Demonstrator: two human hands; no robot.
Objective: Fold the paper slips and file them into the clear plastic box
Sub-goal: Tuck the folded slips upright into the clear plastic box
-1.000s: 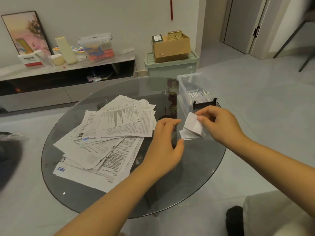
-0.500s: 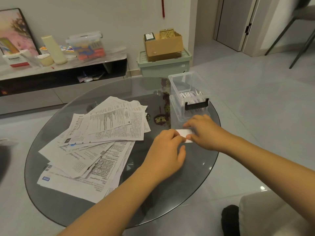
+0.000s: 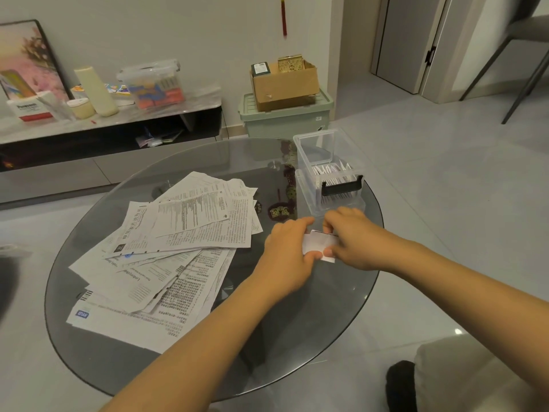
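Note:
A small folded white paper slip (image 3: 319, 243) lies on the round glass table (image 3: 341, 295) just in front of the clear plastic box (image 3: 326, 162). My left hand (image 3: 289, 257) pinches its left edge with fingers above and thumb below. My right hand (image 3: 353, 237) pinches its right side the same way. The box has its lid open, a black latch at the front, and several folded slips standing inside. A heap of unfolded printed paper slips (image 3: 166, 251) covers the left half of the table.
A low TV shelf (image 3: 118, 120) with bottles, a tissue box and a plastic tub runs along the back wall. A green storage bin (image 3: 285, 117) with a cardboard box on it stands behind the table. My knee (image 3: 463, 379) shows at the lower right.
The slip, held up in my right hand a second ago, came down onto the glass. Both hands now pinch it flat, and it looks folded smaller.

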